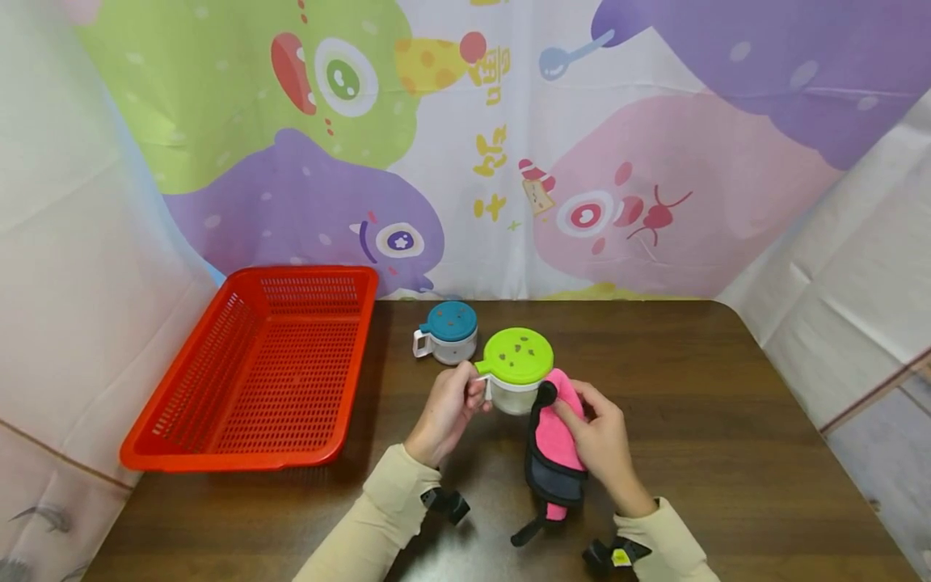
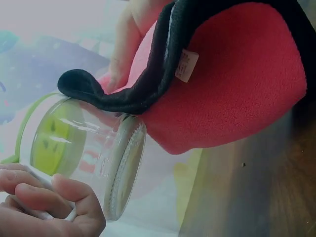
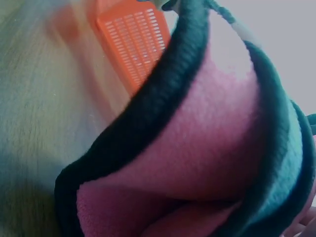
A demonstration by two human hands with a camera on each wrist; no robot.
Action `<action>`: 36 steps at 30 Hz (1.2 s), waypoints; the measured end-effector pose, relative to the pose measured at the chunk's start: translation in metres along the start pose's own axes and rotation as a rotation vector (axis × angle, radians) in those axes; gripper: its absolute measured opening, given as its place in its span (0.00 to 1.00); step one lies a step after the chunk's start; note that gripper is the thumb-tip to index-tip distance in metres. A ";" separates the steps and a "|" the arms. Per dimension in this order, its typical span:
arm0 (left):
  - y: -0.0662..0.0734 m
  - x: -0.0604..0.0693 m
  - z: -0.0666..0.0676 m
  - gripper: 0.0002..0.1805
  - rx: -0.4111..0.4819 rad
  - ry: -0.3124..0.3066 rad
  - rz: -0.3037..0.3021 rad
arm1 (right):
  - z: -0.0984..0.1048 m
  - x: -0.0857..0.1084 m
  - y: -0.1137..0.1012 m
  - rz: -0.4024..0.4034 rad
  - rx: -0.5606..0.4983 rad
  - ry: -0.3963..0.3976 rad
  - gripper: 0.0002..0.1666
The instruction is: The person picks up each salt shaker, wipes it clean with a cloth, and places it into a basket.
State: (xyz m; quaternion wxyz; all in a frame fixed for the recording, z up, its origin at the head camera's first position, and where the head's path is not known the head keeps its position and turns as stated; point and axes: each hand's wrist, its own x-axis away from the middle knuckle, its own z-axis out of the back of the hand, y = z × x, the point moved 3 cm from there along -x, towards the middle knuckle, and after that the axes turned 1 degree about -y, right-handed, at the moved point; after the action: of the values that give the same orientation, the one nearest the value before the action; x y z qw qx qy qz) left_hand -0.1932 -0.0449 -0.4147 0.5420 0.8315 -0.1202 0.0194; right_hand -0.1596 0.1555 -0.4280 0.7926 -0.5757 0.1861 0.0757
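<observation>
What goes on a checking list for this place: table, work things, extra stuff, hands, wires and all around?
Surface: brown wooden table, looks dry.
Work things: green-lidded cup, lid on; pink cloth with black edging, held beside it.
Extra stuff: blue-lidded cup; red basket at the left.
Hands: left hand grips the green-lidded cup; right hand holds the pink cloth.
Wires: nothing seen.
Surroundings: cartoon curtain behind.

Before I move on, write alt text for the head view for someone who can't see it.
A person's left hand grips a green-lidded clear jar while the right hand holds a black-edged pink fabric piece beside it. A blue-lidded jar stands behind on a dark wooden table, with a red basket at left.
</observation>
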 end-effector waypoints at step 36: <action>-0.005 0.003 0.003 0.16 -0.005 -0.194 0.106 | 0.040 -0.028 -0.017 -0.106 0.056 -0.135 0.18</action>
State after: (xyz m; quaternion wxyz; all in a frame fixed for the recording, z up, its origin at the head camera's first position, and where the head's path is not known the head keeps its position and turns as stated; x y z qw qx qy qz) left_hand -0.1895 -0.0466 -0.4204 0.5283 0.8205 -0.2159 -0.0332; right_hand -0.1715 0.1900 -0.3922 0.8221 -0.5557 0.1038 0.0670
